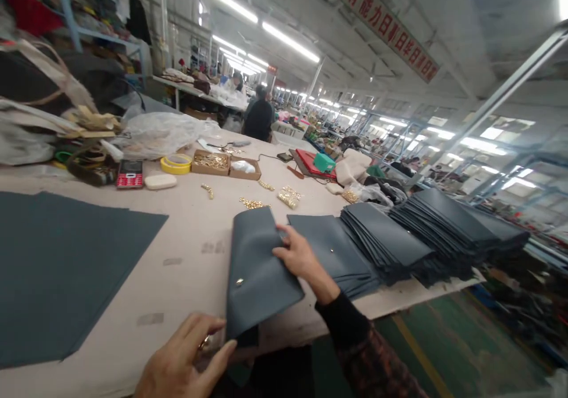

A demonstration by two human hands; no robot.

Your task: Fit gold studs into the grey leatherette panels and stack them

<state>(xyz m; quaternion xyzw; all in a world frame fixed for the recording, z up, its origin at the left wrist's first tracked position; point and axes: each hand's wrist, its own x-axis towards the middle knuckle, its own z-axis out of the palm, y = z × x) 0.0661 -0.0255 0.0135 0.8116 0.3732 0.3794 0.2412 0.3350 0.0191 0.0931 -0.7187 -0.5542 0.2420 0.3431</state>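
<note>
A dark blue-grey leather-like panel (257, 268) with a small gold metal fitting (240, 281) stands tilted over the table, its lower right part raised. My right hand (295, 253) grips its right edge, thumb on the face and fingers behind. At the panel's lower left corner, my left hand (186, 356) has thumb and index finger apart. Something gold glints beneath that index finger; whether it is a ring or a loose fitting, I cannot tell. Beside my right hand lies a low stack of similar panels (317, 238), the top one bearing a gold fitting.
Taller panel stacks (386, 232) line the right table edge. Large dark sheets (66, 268) cover the left. Behind are loose gold pieces (252, 203), a bag of gold parts (289, 197), small cardboard boxes (210, 162), yellow tape (176, 164) and a phone (130, 174). A person (258, 117) is farther back.
</note>
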